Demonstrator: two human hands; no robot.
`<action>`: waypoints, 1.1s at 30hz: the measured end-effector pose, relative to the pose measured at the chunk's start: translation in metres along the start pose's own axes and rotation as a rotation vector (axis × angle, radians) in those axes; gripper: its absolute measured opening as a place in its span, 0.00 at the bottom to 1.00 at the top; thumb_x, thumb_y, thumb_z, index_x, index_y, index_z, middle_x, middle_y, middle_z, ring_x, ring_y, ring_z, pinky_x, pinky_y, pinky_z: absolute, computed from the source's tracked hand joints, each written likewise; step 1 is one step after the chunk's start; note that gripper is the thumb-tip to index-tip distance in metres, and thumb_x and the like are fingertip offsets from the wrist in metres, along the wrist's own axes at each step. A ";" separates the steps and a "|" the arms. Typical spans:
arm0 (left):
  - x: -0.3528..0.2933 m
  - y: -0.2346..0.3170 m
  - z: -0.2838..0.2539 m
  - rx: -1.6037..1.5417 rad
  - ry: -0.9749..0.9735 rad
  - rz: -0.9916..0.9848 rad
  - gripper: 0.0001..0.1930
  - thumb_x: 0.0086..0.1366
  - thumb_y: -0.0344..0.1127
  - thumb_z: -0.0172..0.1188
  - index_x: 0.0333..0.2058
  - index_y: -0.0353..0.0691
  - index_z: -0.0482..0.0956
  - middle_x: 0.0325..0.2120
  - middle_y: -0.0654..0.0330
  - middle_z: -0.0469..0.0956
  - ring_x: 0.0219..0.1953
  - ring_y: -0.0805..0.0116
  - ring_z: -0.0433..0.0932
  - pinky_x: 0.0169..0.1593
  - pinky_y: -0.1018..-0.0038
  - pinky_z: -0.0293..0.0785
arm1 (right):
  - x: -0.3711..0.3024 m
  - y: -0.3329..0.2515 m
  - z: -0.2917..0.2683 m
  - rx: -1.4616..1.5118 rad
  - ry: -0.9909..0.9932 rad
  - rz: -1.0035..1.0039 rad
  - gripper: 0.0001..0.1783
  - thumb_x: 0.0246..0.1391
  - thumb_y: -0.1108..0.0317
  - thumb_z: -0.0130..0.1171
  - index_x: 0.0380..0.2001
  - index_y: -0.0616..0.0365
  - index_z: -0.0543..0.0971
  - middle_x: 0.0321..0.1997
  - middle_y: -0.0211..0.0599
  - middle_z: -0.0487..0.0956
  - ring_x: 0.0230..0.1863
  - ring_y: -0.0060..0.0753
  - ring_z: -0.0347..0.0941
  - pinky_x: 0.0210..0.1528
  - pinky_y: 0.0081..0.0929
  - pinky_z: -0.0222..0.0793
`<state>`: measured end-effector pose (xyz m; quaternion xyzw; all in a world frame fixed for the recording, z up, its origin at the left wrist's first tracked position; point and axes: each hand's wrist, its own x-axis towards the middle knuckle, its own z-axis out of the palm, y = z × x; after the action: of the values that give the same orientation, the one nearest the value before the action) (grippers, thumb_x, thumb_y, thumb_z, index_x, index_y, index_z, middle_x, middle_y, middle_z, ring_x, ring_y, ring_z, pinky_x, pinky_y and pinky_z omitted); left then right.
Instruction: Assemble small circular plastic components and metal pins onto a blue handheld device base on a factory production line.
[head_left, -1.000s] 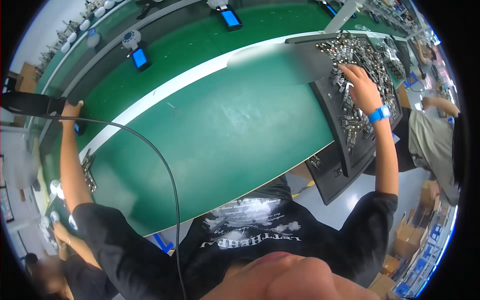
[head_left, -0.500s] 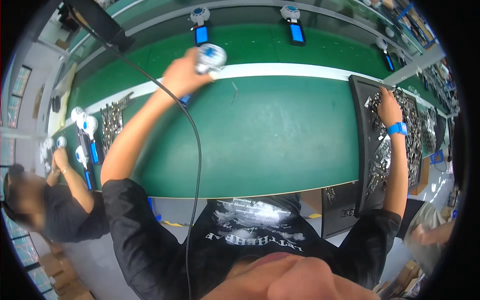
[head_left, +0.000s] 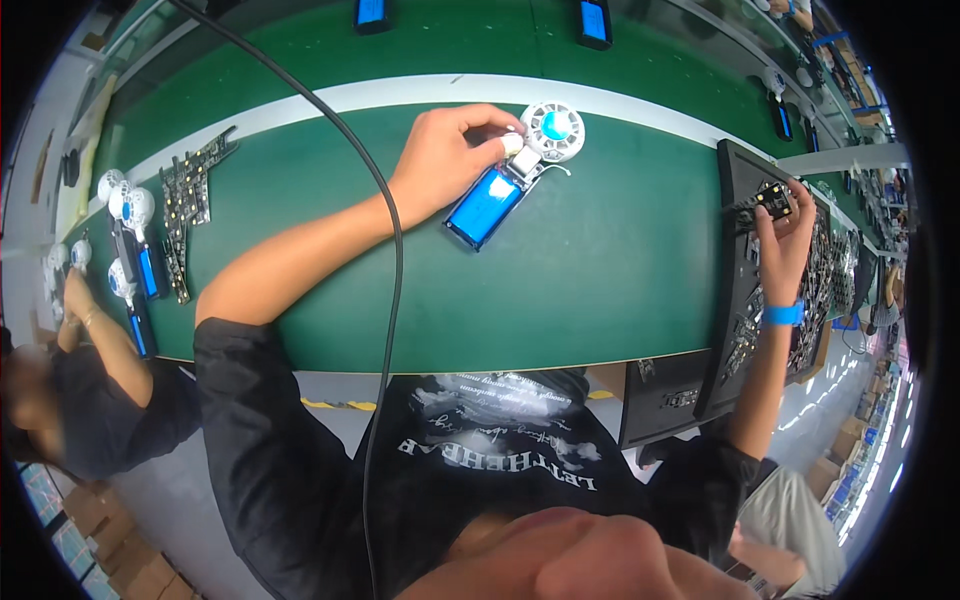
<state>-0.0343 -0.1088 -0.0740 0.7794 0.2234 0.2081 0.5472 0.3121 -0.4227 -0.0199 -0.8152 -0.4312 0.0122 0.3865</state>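
Observation:
My left hand [head_left: 448,158] pinches the edge of a small white fan [head_left: 570,145] at its neck, over the middle of the green table. A white cover is on one of its fingertips. Joined below the round fan head is a blue battery block [head_left: 484,207] with a dark frame. In my right hand [head_left: 786,248], above the black tray [head_left: 729,290], is a small black circuit board [head_left: 774,202] held between thumb and fingers. Loose circuit boards [head_left: 812,280] fill much of that tray.
Stacked circuit boards [head_left: 190,195] lie on the table's left side, beside several fan units [head_left: 132,205]. Another person's hand [head_left: 78,297] is at the far left. A black cable [head_left: 396,280] hangs across my view. More blue-faced units [head_left: 594,22] sit beyond the white rail [head_left: 400,90].
My left hand has brought the fan from the rail rightward and nearer, over the table. My right hand has come up from the tray's boards with a circuit board.

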 end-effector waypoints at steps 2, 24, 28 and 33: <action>-0.001 0.010 0.000 -0.046 -0.057 -0.023 0.14 0.63 0.29 0.65 0.47 0.34 0.85 0.39 0.56 0.86 0.42 0.69 0.84 0.48 0.73 0.80 | -0.017 -0.041 0.043 0.266 -0.054 0.176 0.24 0.63 0.73 0.60 0.62 0.58 0.71 0.48 0.32 0.78 0.44 0.27 0.77 0.38 0.23 0.77; -0.012 0.003 -0.002 0.303 0.096 0.576 0.06 0.60 0.33 0.69 0.36 0.41 0.86 0.30 0.63 0.83 0.25 0.67 0.81 0.29 0.74 0.77 | -0.047 -0.142 0.143 0.638 -0.533 -0.027 0.38 0.57 0.84 0.54 0.72 0.56 0.65 0.57 0.41 0.71 0.52 0.36 0.78 0.55 0.32 0.75; -0.012 0.003 -0.005 0.527 0.159 0.763 0.06 0.59 0.35 0.70 0.35 0.44 0.85 0.29 0.65 0.81 0.25 0.65 0.82 0.27 0.72 0.79 | -0.050 -0.158 0.187 0.664 -0.538 -0.064 0.39 0.59 0.85 0.51 0.74 0.58 0.61 0.55 0.39 0.70 0.47 0.27 0.79 0.50 0.25 0.75; -0.013 0.008 -0.006 0.695 0.142 0.845 0.09 0.53 0.31 0.71 0.35 0.44 0.84 0.29 0.65 0.81 0.26 0.66 0.82 0.27 0.72 0.79 | -0.053 -0.160 0.194 0.557 -0.486 -0.166 0.39 0.58 0.86 0.51 0.74 0.57 0.61 0.51 0.37 0.69 0.43 0.27 0.79 0.49 0.24 0.76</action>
<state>-0.0474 -0.1141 -0.0660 0.9201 -0.0168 0.3755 0.1102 0.0988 -0.2873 -0.0701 -0.6145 -0.5551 0.2904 0.4795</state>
